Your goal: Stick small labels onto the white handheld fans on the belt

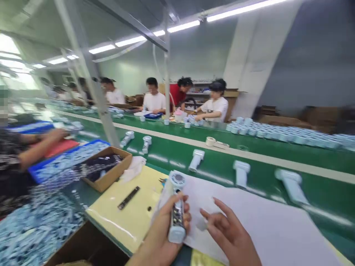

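Note:
My left hand [169, 225] wraps round the handle of a light blue handheld device housing [177, 233]. Its round head points away from me, and dark parts, apparently a circuit board, show in the open handle. Just to the right, my right hand [231, 231] hovers over a white sheet [249, 214], index finger and thumb apart, other fingers curled. I see nothing held in it. On the yellow mat [111, 210] to the left lie a dark narrow strip [129, 198] and a small black round piece [149, 208].
Several similar housings lie on the green conveyor [216, 162], beside a tape roll [211, 142]. At left are a cardboard box [111, 166] of dark parts, a blue tray [36, 173] and heaped light blue pieces [47, 229]. A co-worker's arm [41, 146] reaches in; others sit across.

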The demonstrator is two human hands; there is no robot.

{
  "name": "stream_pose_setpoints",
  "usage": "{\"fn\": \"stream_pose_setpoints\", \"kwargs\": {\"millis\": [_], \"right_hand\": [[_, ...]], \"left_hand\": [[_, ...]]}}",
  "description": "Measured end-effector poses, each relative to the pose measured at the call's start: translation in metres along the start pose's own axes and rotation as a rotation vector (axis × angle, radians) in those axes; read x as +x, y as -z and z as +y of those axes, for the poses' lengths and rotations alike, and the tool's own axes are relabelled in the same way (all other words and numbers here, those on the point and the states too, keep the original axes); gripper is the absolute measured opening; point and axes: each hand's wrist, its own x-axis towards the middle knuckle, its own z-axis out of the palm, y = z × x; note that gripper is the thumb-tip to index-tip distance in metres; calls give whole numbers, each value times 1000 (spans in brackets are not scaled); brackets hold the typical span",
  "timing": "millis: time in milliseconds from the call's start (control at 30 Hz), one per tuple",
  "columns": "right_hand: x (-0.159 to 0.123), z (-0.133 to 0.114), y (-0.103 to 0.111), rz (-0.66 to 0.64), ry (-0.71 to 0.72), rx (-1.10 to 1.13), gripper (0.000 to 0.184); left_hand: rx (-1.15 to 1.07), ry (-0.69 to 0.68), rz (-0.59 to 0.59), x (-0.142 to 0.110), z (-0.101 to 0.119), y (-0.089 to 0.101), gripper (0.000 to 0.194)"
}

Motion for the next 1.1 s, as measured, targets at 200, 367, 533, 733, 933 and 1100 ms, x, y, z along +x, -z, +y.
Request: {"fn": "stream_pose_setpoints", "kwargs": {"millis": [200, 367, 533, 733, 933, 1100], "right_hand": [[-29, -51, -24, -29, -59, 23, 62], [-38, -58, -31, 66, -81, -50, 62], [-37, -59, -30, 100, -93, -93, 55], [-38, -62, -32, 109, -95, -90, 54], [-36, -61, -33, 114, -105, -78, 56], [-35, -60, -33, 121, -94, -81, 56]], "left_hand": [[-33, 60, 94, -6, -16, -16, 11], [-25, 42, 138, -7, -33, -19, 6], [-36, 41, 100, -4, -36, -18, 8], [-39, 37, 80, -3, -36, -15, 8], [-56, 44, 57, -2, -37, -14, 9], [-36, 35, 59, -2, -38, -14, 9]]}}
